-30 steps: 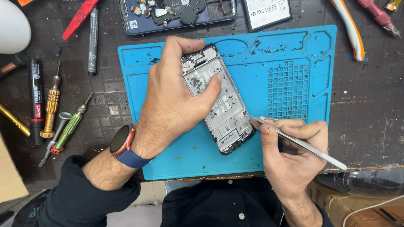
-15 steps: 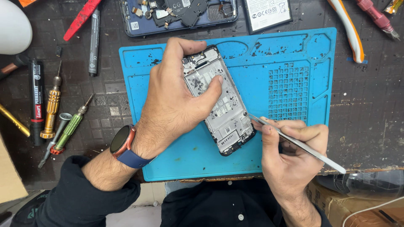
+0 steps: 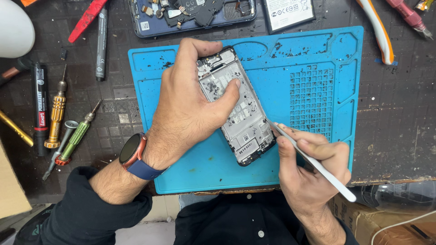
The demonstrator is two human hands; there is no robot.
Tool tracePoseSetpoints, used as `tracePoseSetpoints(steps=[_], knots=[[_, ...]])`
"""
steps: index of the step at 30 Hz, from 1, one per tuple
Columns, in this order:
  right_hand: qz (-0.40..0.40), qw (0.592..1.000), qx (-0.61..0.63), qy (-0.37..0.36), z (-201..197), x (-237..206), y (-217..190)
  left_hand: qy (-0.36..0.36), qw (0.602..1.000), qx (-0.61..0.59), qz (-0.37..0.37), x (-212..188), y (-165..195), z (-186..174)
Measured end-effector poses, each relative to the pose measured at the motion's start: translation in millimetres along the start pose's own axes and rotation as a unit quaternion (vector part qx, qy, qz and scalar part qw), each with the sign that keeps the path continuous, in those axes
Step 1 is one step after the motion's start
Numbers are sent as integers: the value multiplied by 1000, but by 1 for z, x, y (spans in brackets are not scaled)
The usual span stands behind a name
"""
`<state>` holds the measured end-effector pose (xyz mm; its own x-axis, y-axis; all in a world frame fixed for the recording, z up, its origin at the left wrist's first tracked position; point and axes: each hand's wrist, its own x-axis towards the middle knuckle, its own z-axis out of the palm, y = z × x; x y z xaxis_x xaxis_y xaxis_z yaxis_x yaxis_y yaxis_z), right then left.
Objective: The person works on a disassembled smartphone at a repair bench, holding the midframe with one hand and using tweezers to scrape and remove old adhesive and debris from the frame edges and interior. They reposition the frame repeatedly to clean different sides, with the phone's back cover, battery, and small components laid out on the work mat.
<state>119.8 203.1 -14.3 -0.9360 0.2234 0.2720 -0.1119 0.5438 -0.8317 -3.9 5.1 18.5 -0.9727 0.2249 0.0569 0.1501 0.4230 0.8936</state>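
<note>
Little has shifted since the earlier frames: both hands hold their places, and only the thin metal tool's tip has crept a trace along the phone frame's edge.

Table [image 3: 399,122]: dark, cluttered, carrying a blue work mat [image 3: 309,59] under both hands.

Phone frame [image 3: 236,106]: opened, lying on the mat, long axis running diagonally from upper left, away from the person, to lower right, toward the person. Left hand [image 3: 190,109] lies over its upper left part and is the nearer hand, clasped on the frame, thumb pressed on the inner face and fingers curled over the far top edge.

Right hand [image 3: 313,172] sits just right of the frame's lower end, closed in a pen grip on the thin metal tool [image 3: 313,161], which slants up-left so that its tip meets the frame's right edge.

Left of the left hand lie screwdrivers [image 3: 56,113] and a black marker [image 3: 40,106]; beyond it a second phone back [image 3: 190,13] with loose parts.

Not determinable: whether the tip is under the edge or merely against it. The frame's left side is hidden by the left palm.
</note>
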Motion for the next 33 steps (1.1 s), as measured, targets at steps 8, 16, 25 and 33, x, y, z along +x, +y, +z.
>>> tracePoseSetpoints(steps=[8,16,25,33], knots=[[-24,1000,6,3,3,0,1,4,1000,-6,-6,0,0,0],[-23,999,26,1,5,1,-1,17,999,9,27,0,0,0],[50,996,67,5,2,7,-7,4,1000,-4,-5,0,0,1],[132,979,154,-6,0,6,-4,5,1000,-3,12,1,-1,0]])
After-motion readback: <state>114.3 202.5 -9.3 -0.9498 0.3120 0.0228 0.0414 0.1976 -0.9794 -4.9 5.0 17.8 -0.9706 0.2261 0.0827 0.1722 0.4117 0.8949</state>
